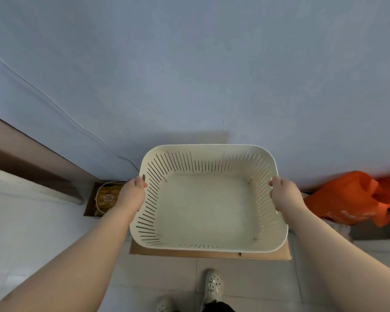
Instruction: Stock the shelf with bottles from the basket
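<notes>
My left hand and right hand grip the empty basket by its side rims; likely light, stiff

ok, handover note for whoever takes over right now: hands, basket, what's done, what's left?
Left hand grips the basket by its left rim; right hand grips the right rim.
Basket is over a cardboard sheet. It is empty: no bottles inside.
No shelf or bottles in view, so stocking looks done but cannot be checked.
Left: probably set the basket down.
</notes>
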Action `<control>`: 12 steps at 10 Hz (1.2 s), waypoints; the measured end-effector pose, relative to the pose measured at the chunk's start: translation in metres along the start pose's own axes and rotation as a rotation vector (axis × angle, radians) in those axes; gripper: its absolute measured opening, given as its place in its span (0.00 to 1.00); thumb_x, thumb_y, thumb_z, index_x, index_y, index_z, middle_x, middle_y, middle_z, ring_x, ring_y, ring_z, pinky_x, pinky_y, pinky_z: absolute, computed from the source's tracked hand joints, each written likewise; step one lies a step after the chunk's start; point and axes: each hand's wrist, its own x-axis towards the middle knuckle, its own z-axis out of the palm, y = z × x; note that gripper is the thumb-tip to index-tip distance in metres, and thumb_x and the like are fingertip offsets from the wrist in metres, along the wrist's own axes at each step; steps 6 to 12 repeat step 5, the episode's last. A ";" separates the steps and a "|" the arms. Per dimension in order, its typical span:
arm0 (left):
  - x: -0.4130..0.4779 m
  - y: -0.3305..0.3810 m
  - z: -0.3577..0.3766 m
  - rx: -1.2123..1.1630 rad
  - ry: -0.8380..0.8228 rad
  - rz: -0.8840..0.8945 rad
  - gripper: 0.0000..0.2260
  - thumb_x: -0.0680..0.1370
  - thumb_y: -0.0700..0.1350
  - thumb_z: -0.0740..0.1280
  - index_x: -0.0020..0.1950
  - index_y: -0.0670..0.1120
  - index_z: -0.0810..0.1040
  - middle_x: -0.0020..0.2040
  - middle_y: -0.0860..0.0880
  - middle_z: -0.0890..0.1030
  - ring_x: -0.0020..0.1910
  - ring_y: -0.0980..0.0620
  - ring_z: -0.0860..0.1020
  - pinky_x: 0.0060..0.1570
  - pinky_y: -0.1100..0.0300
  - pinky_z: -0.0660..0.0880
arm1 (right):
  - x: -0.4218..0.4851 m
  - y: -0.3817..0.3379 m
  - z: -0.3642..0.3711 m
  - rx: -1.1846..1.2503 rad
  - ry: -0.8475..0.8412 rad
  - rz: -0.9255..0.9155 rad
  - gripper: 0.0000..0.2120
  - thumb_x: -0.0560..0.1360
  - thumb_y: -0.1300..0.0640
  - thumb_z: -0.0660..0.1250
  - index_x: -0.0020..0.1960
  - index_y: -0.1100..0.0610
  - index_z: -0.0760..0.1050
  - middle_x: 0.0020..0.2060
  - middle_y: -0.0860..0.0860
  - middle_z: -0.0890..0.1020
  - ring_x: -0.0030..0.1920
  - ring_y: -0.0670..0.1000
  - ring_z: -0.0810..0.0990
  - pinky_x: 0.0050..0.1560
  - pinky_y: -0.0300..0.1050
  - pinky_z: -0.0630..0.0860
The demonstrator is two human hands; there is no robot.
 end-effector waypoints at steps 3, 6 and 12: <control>-0.011 0.007 -0.013 0.244 -0.056 0.117 0.17 0.83 0.50 0.49 0.52 0.41 0.73 0.46 0.41 0.79 0.43 0.44 0.78 0.43 0.50 0.76 | -0.026 -0.010 -0.003 -0.118 0.098 -0.072 0.15 0.81 0.58 0.49 0.53 0.66 0.69 0.47 0.63 0.75 0.46 0.60 0.72 0.46 0.50 0.68; -0.032 -0.003 -0.027 0.156 -0.145 0.316 0.17 0.81 0.51 0.56 0.67 0.47 0.68 0.58 0.46 0.79 0.50 0.48 0.79 0.40 0.54 0.77 | -0.074 -0.019 0.003 -0.220 0.155 -0.223 0.24 0.80 0.53 0.56 0.72 0.64 0.60 0.69 0.62 0.66 0.69 0.62 0.63 0.68 0.54 0.60; -0.032 -0.003 -0.027 0.156 -0.145 0.316 0.17 0.81 0.51 0.56 0.67 0.47 0.68 0.58 0.46 0.79 0.50 0.48 0.79 0.40 0.54 0.77 | -0.074 -0.019 0.003 -0.220 0.155 -0.223 0.24 0.80 0.53 0.56 0.72 0.64 0.60 0.69 0.62 0.66 0.69 0.62 0.63 0.68 0.54 0.60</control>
